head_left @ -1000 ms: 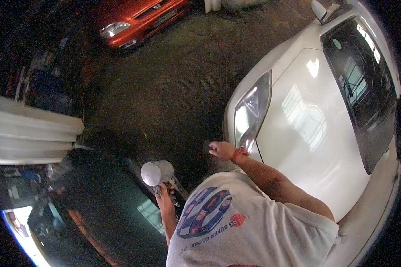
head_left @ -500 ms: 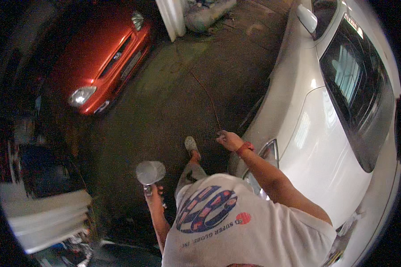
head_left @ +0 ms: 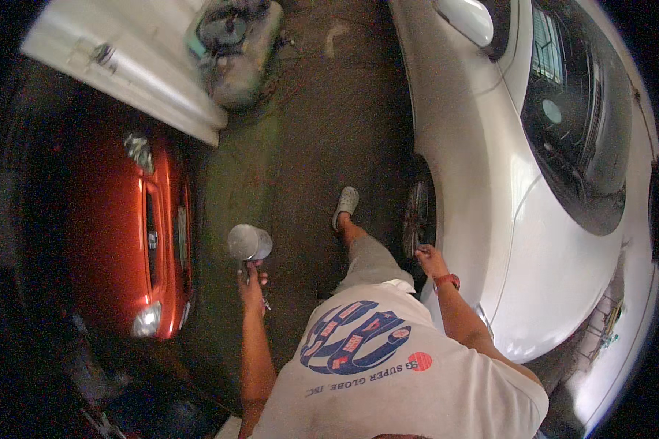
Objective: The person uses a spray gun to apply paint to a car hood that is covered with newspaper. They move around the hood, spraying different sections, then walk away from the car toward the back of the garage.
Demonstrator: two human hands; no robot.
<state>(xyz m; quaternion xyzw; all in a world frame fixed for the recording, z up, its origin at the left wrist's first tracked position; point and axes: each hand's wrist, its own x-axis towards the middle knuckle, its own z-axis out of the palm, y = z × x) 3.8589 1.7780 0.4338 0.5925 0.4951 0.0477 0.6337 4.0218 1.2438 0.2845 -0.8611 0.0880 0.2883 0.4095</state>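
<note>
In my left hand (head_left: 252, 291) is what looks like a paint spray gun with a round silver-grey cup (head_left: 250, 242) on top. My fingers are wrapped below the cup, and a small metal fitting shows beneath them. My right hand (head_left: 432, 262), with a red band at the wrist, is closed in a pinch beside the front wheel (head_left: 417, 212) of a white car (head_left: 483, 175). Whatever its fingertips hold is too small and dark to make out.
An orange-red car (head_left: 113, 241) faces in from the left. Beyond it stand a white corrugated panel (head_left: 146, 80) and a greenish, dusty machine-like object (head_left: 234, 51). The white car's side mirror (head_left: 467, 20) juts out at the far right. Dark floor (head_left: 329, 117) runs between the cars.
My view has turned and I have stepped along the white car, so its front wheel now shows. Both hands stay closed. The thin reddish hose that led to my right hand no longer shows.
</note>
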